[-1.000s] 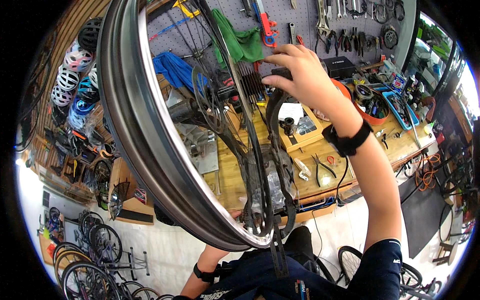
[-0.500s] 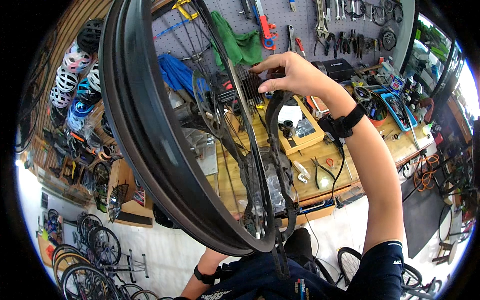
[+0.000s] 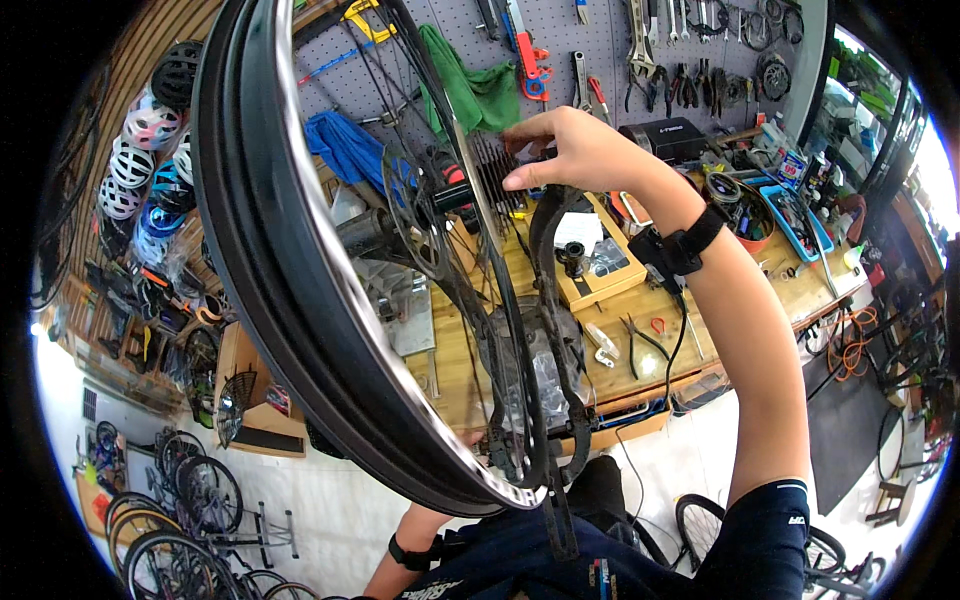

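A black bicycle wheel (image 3: 255, 290) without a tyre stands upright in a dark truing stand (image 3: 552, 330), its rim filling the left and middle. My right hand (image 3: 560, 150) curls over the cassette (image 3: 493, 170) at the hub, thumb on the near side and fingertips behind the sprockets. On the hub's left side sits a brake disc (image 3: 405, 205), seen past thin spokes. My left hand (image 3: 477, 446) is low behind the rim, close to the stand's lower part. Only a sliver of it shows, and its fingers are hidden.
On the wooden bench (image 3: 640, 300) lie a cardboard box (image 3: 612, 285), black-handled pliers (image 3: 640, 350) and a blue tray (image 3: 800, 205). Tools hang on a pegboard (image 3: 620, 60) behind. Helmets (image 3: 150, 130) hang at left, and bicycles (image 3: 175, 540) stand on the floor below.
The wheel has turned: a silver band with pale markings now shows along the rim, which looked plain black before. Both hands stay in nearly the same places.
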{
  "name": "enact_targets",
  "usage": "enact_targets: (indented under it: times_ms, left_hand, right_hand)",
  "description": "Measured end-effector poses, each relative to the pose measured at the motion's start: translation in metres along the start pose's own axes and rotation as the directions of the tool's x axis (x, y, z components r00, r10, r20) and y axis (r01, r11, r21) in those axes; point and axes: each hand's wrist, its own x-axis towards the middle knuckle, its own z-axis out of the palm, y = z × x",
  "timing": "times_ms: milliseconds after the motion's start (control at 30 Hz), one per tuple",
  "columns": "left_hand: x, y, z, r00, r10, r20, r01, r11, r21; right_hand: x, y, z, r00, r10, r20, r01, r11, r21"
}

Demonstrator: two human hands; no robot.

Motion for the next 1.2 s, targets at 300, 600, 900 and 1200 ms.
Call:
enact_targets:
  times_ms: [300,600,900,1200]
  left_hand:
    - [0.003,0.009,0.004,1.000,0.013,0.023,-0.015,0.996,0.084]
    - [0.004,-0.003,0.003,1.000,0.012,0.017,-0.013,0.999,0.029]
    - [0.000,-0.004,0.001,0.997,-0.082,0.006,0.081,0.996,0.019]
    - [0.001,-0.002,0.003,1.000,0.030,0.007,-0.030,0.999,0.028]
  right_hand:
    - [-0.006,0.000,0.010,0.994,-0.082,-0.070,0.062,0.967,-0.249]
    - [-0.003,0.004,0.009,0.993,-0.099,-0.062,0.077,0.956,-0.284]
    - [-0.001,0.004,0.005,0.998,-0.050,-0.041,0.041,0.980,-0.195]
    - [-0.006,0.000,0.007,0.998,-0.030,-0.063,0.013,0.967,-0.254]
